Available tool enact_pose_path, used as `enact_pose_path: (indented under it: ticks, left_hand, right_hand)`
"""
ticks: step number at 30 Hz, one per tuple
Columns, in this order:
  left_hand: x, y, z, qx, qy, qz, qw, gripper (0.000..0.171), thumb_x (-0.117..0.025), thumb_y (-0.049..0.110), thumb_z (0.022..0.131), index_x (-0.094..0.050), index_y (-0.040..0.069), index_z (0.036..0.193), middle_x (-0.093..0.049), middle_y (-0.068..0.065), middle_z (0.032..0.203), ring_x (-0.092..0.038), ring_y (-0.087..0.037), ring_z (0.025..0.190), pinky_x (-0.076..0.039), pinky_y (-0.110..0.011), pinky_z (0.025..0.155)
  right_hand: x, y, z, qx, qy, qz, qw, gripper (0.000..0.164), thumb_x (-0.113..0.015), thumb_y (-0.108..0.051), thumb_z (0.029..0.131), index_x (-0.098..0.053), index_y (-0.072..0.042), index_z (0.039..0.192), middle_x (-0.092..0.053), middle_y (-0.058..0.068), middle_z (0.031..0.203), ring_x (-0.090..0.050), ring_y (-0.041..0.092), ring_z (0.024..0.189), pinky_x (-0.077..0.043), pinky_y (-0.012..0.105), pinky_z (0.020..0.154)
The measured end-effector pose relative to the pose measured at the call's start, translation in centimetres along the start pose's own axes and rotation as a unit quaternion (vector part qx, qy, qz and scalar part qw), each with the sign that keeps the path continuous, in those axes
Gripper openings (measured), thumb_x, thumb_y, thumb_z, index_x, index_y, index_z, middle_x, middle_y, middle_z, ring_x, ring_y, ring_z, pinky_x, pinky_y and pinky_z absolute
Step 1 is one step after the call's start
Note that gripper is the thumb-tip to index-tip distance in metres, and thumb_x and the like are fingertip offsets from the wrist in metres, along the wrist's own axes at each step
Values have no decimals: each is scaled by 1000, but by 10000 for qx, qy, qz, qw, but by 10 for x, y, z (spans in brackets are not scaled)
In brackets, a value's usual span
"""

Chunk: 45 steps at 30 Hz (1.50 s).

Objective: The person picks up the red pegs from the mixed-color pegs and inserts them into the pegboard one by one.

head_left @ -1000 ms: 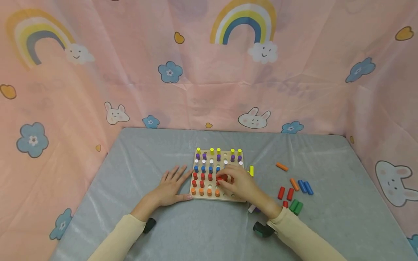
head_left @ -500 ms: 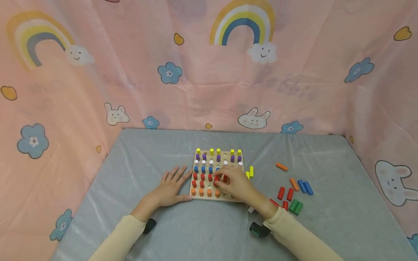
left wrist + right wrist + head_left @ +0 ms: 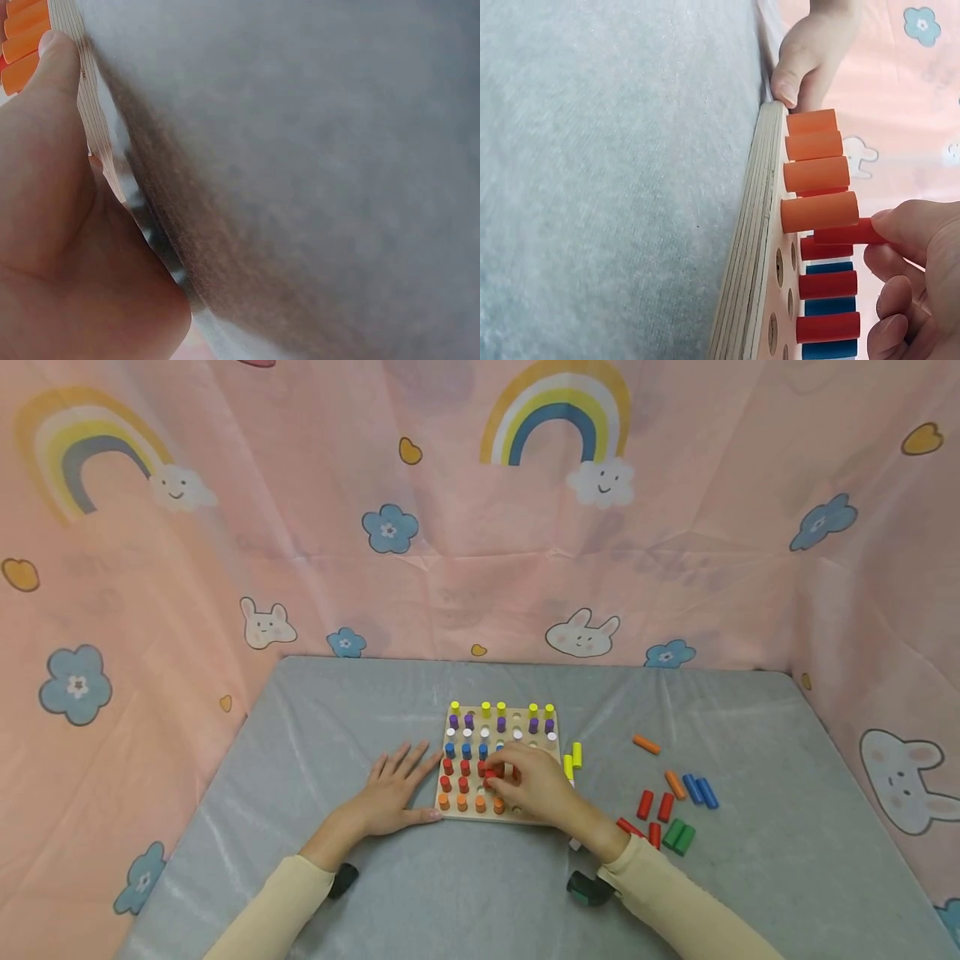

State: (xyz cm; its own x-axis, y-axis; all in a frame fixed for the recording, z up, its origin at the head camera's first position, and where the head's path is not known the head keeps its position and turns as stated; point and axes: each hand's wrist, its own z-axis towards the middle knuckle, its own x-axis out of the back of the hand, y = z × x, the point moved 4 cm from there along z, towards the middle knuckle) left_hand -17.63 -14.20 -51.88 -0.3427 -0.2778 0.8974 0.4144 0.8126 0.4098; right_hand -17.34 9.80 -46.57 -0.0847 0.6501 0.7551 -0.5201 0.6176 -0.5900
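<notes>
A wooden pegboard (image 3: 471,816) on the table carries rows of upright pegs in yellow, purple, white, blue, red and orange, with some holes bare. My right hand (image 3: 546,783) pinches a red peg (image 3: 868,231) between thumb and fingers over the red rows. In the right wrist view that peg sits just behind the last orange peg (image 3: 820,213) of the front row. My left hand (image 3: 388,795) lies spread on the table at the board's left side. Its thumb touches the near left corner, beside the orange pegs (image 3: 22,71) in the left wrist view.
Loose pegs lie right of the board: yellow pegs (image 3: 577,755) close by, then orange pegs (image 3: 646,744), blue pegs (image 3: 707,792), red pegs (image 3: 665,807) and green pegs (image 3: 683,839). A pink patterned cloth (image 3: 480,585) hangs around the grey table (image 3: 360,693).
My right hand has shifted left across the board with the red peg, from about the fourth column toward the third. The left hand has stayed in place.
</notes>
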Motion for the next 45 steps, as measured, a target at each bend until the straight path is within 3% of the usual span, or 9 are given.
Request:
enact_pose_path:
  ticks: [4, 20, 30, 36, 45]
  left_hand:
    - [-3, -3, 0, -49, 22, 80, 10000, 96, -57, 69, 87, -13, 27, 161, -6, -7, 170, -4, -39, 156, -4, -68, 119]
    - [3, 3, -2, -61, -39, 16, 10000, 95, -60, 65, 88, -15, 24, 160, -7, -10, 169, -5, -41, 155, -4, -69, 119]
    - [0, -1, 0, -21, 68, 46, 10000, 94, -63, 60, 88, -14, 27, 160, -7, -7, 169, -5, -39, 156, -5, -69, 119]
    - [2, 0, 0, -2, -37, 32, 10000, 96, -59, 67, 87, -13, 26, 161, -7, -8, 169, -4, -40, 155, -4, -69, 119]
    - [2, 2, 0, 30, -13, 49, 10000, 94, -63, 60, 89, -12, 27, 161, -5, -7, 170, -3, -38, 156, -3, -67, 120]
  right_hand:
    - [-4, 1, 1, 38, -35, -42, 10000, 15, -78, -17, 85, -74, -17, 99, -67, -7, 86, -56, 14, 71, -43, 17, 62]
    - [-11, 1, 1, -17, -110, 1, 9999, 15, -79, -18, 84, -75, -17, 98, -66, -6, 85, -55, 11, 73, -42, 17, 64]
    - [-13, -1, 2, 255, -37, 265, 9993, 13, -78, -15, 85, -74, -14, 97, -69, -4, 86, -58, 10, 74, -46, 18, 64]
    - [-13, -4, 2, 373, 26, 315, 9988, 13, -78, -14, 85, -74, -13, 97, -69, -2, 86, -59, 10, 74, -49, 19, 65]
    - [-18, -1, 0, 206, -195, 360, 9989, 12, -77, -15, 86, -73, -15, 98, -69, -4, 88, -60, 10, 75, -50, 18, 67]
